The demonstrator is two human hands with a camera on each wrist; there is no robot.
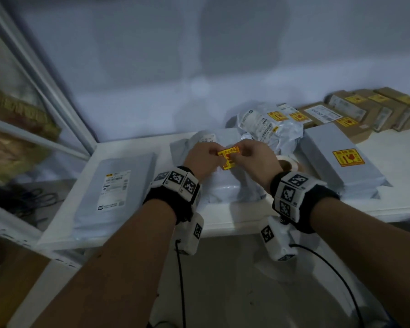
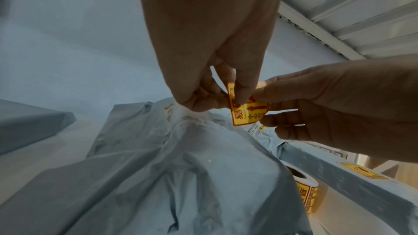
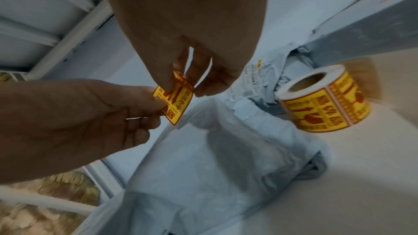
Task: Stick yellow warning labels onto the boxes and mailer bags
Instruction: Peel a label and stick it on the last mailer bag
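A yellow warning label (image 1: 229,157) with red print hangs above a crumpled grey mailer bag (image 1: 225,188) at the middle of the white table (image 1: 400,157). My left hand (image 1: 217,153) pinches its left edge and my right hand (image 1: 238,154) pinches its right side. The left wrist view shows the label (image 2: 244,112) bent between the fingers of both hands, over the bag (image 2: 181,167). In the right wrist view the label (image 3: 176,103) is clear of the bag (image 3: 214,158). The label roll (image 3: 323,99) stands just right of the bag.
A flat grey mailer (image 1: 115,185) with only a shipping label lies at the left. At the right lies a grey parcel (image 1: 336,159) with a yellow label. Behind it are a labelled bag (image 1: 265,124) and several labelled cardboard boxes (image 1: 376,110). A white shelf frame (image 1: 45,91) borders the left.
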